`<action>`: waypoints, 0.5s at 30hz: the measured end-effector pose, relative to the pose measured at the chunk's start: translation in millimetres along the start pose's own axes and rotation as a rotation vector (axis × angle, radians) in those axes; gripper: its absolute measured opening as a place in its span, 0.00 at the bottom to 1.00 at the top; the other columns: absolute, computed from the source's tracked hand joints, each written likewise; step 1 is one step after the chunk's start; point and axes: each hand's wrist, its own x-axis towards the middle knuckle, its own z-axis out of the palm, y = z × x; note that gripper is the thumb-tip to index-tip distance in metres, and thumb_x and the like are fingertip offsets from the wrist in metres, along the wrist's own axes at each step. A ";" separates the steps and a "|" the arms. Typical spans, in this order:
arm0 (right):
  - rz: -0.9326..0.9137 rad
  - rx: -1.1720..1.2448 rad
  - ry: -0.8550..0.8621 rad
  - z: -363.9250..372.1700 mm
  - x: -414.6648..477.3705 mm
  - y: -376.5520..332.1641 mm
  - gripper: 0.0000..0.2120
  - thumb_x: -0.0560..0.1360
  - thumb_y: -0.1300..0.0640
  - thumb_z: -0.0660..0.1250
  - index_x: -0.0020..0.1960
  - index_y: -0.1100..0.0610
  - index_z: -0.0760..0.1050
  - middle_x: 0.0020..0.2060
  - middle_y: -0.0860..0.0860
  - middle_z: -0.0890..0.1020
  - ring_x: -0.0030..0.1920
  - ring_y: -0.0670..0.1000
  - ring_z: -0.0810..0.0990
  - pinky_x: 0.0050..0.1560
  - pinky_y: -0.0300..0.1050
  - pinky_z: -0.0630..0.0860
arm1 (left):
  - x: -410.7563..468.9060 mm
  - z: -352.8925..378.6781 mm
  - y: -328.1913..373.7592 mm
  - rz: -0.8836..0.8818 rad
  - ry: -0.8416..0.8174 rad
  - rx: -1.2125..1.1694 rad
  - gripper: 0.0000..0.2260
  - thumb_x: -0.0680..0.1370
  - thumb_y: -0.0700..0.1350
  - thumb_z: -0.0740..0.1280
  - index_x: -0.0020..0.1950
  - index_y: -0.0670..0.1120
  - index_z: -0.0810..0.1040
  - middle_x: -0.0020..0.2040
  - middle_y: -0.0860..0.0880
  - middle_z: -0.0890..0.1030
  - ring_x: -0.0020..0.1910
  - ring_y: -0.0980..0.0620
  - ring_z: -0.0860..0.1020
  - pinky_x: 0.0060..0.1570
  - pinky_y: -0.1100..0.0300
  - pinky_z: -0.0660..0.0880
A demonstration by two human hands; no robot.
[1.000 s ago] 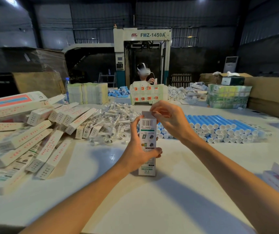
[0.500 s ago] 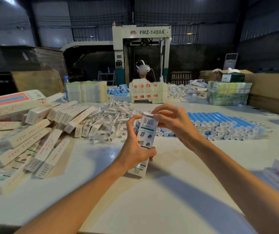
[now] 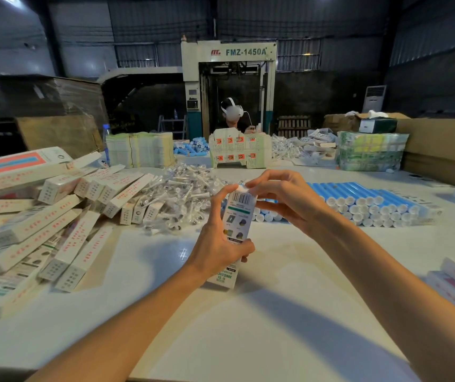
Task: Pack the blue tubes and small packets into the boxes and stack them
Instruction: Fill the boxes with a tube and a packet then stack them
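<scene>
Box held tilted above the surface (image 3: 276,312)

The box (image 3: 238,216) is clasped round its middle by the left hand (image 3: 218,244), that grip clamped on it, and its top flap is pinched in the grip of the right hand (image 3: 284,199). Blue tubes (image 3: 364,199) are stacked behind and right of the box, small packets (image 3: 182,194) are heaped behind and left of it, and long boxes (image 3: 55,224) are piled further left.

The machine (image 3: 230,49) behind my table reads "FMZ-1450A" beside a red logo. The box (image 3: 238,217) I hold bears a barcode. I cannot read its smaller print.
</scene>
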 end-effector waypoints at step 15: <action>-0.097 0.009 -0.036 8.5 -6.1 18.3 0.10 0.77 0.62 0.75 0.55 0.67 0.81 0.54 0.56 0.87 0.56 0.55 0.86 0.56 0.48 0.84 | -1.7 -7.1 12.9 0.027 0.163 0.165 0.34 0.74 0.52 0.82 0.72 0.62 0.64 0.46 0.52 0.86 0.27 0.46 0.85 0.29 0.46 0.84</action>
